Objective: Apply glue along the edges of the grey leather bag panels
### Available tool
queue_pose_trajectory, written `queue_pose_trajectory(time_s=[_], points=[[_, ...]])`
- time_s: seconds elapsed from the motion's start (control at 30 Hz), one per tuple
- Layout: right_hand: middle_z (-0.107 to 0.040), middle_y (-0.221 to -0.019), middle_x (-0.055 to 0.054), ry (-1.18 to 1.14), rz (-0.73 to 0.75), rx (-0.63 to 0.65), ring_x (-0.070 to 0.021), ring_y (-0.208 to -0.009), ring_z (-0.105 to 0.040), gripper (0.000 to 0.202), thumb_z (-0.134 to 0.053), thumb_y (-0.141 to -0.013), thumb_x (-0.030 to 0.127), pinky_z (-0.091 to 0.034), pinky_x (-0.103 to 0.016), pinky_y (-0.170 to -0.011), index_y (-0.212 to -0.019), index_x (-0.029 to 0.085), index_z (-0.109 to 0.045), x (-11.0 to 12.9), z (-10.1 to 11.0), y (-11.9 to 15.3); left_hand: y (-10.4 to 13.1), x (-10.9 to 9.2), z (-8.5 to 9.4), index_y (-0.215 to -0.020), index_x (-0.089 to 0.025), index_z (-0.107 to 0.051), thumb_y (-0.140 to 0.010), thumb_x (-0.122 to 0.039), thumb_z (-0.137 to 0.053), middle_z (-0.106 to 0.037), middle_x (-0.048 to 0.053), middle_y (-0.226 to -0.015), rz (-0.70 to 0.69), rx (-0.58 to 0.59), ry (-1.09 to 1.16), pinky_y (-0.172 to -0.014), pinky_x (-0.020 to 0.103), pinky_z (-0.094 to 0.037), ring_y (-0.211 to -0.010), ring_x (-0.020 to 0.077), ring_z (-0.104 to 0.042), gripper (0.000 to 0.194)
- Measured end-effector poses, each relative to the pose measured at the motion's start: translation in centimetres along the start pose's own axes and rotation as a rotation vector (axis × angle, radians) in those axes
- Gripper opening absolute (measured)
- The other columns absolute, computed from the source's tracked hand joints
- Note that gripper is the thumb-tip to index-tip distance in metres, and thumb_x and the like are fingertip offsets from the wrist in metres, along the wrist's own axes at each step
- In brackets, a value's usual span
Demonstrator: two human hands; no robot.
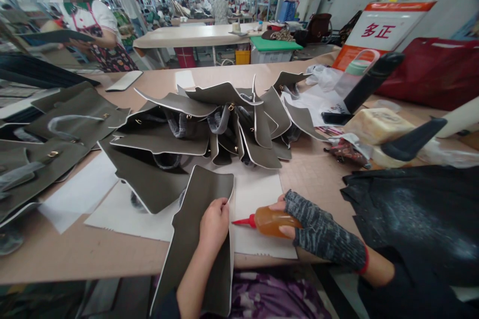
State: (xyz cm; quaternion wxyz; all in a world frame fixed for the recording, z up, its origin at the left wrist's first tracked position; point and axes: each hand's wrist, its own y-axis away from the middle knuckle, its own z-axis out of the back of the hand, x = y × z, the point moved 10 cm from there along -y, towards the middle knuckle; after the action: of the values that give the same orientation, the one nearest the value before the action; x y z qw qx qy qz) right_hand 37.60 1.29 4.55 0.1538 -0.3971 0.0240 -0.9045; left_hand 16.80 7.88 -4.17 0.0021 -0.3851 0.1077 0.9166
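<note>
Olive-grey panel (187,244), pale-edged: lower centre, running to the bottom of the frame. Your left hand (214,227): laid on the panel near its right edge; whether its fingers clamp that edge, cannot tell. Your right hand (312,227), dark fingerless glove (333,241): wrapped round an amber bottle (275,222), red nozzle (245,221) pointing left, just beside the panel. Similar pieces (160,142): heaped mid-frame, on the table (310,179).

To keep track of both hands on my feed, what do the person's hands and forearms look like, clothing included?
The left hand is ungloved, with a dark left sleeve low on the arm. The right hand wears a fingerless knitted glove, mottled grey, with red edging; its dark right sleeve leaves some forearm bare.
</note>
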Motion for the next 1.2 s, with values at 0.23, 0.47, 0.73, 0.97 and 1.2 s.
queue_pose_trajectory(time_s=[0.23,0.47,0.73,0.97,1.2], points=[[-0.063,-0.1,-0.006,-0.075,0.002,0.081,-0.0271,-0.094,-0.06,0.033,-0.058,-0.075,0.03,-0.05,-0.04,-0.082,-0.107,0.025,-0.062,1.3,-0.4,0.9,0.0,0.2,-0.1,-0.096,-0.014,-0.062,-0.084,-0.019,-0.041,-0.066,0.01,-0.098,0.008,-0.004,0.002,-0.073,0.025,-0.044,-0.084,0.0165,-0.061,0.025],[-0.063,-0.096,-0.006,-0.241,-0.11,0.166,-0.0248,-0.088,-0.06,0.032,-0.058,-0.075,0.032,-0.049,-0.039,-0.079,-0.105,0.023,-0.061,0.7,-2.1,2.4,0.0,0.0,-0.1,-0.096,-0.013,-0.062,-0.085,-0.021,-0.04,-0.067,0.01,-0.095,0.0,-0.006,0.011,-0.067,0.026,-0.045,-0.078,0.0163,-0.062,0.026],[-0.067,-0.095,-0.008,-0.213,-0.049,0.106,-0.0251,-0.088,-0.063,0.028,-0.059,-0.076,0.031,-0.052,-0.035,-0.074,-0.101,0.021,-0.064,2.6,-1.2,3.1,0.2,0.2,-0.1,-0.095,-0.015,-0.062,-0.084,-0.021,-0.041,-0.067,0.008,-0.089,-0.004,-0.018,0.022,-0.063,0.024,-0.046,-0.072,0.0145,-0.061,0.025],[-0.065,-0.096,-0.007,-0.235,-0.074,0.094,-0.0248,-0.089,-0.063,0.029,-0.058,-0.076,0.034,-0.052,-0.035,-0.075,-0.103,0.024,-0.062,2.2,-1.3,3.7,0.1,0.2,0.0,-0.094,-0.016,-0.063,-0.084,-0.022,-0.042,-0.067,0.006,-0.084,-0.014,-0.027,0.019,-0.062,0.024,-0.046,-0.069,0.0142,-0.061,0.024],[-0.063,-0.095,-0.007,-0.368,-0.128,0.19,-0.0234,-0.086,-0.061,0.03,-0.057,-0.077,0.038,-0.049,-0.035,-0.074,-0.102,0.02,-0.059,1.6,-2.7,4.0,0.0,0.3,0.1,-0.094,-0.017,-0.065,-0.083,-0.021,-0.045,-0.067,0.005,-0.08,0.001,-0.047,0.008,-0.061,0.024,-0.046,-0.068,0.0141,-0.061,0.023]])
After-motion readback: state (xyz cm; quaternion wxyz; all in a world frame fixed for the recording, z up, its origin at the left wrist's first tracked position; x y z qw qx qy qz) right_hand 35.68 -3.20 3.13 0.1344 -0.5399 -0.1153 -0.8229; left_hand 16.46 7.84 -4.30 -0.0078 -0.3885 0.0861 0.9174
